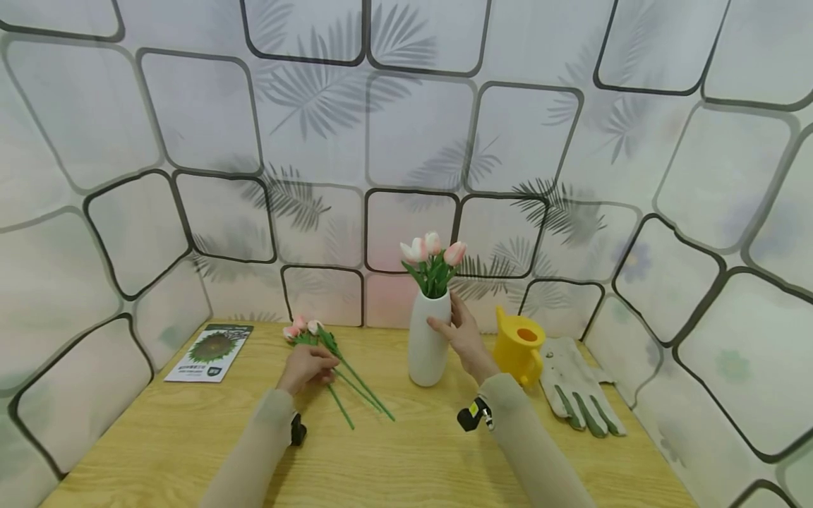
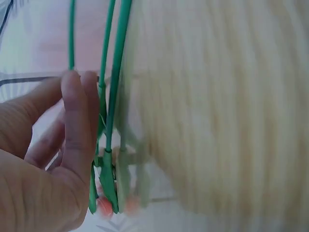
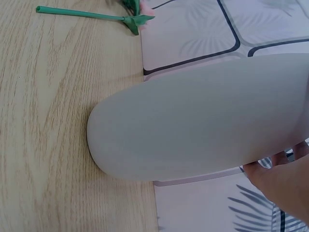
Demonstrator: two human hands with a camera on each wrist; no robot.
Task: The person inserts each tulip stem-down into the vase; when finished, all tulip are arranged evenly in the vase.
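Note:
A tall white vase (image 1: 425, 346) stands upright on the wooden table, several pink and white tulips (image 1: 434, 264) in its mouth. Near its top, my right hand (image 1: 468, 342) grips it from the right, thumb across the front; the right wrist view shows the vase (image 3: 193, 123) with fingers at its edge. My left hand (image 1: 306, 367) is over the loose tulips (image 1: 301, 329) left of the vase. Between thumb and fingertips it pinches one green tulip stem (image 2: 71, 38). Other tulip stems (image 2: 116, 77) run beside those fingers.
Right of the vase stands a yellow watering can (image 1: 524, 346), close to my right forearm. White and green gloves (image 1: 571, 381) lie beyond it. A seed packet with a sunflower picture (image 1: 211, 353) lies at the left. Patterned fabric walls (image 1: 330, 141) border the table (image 1: 381, 466).

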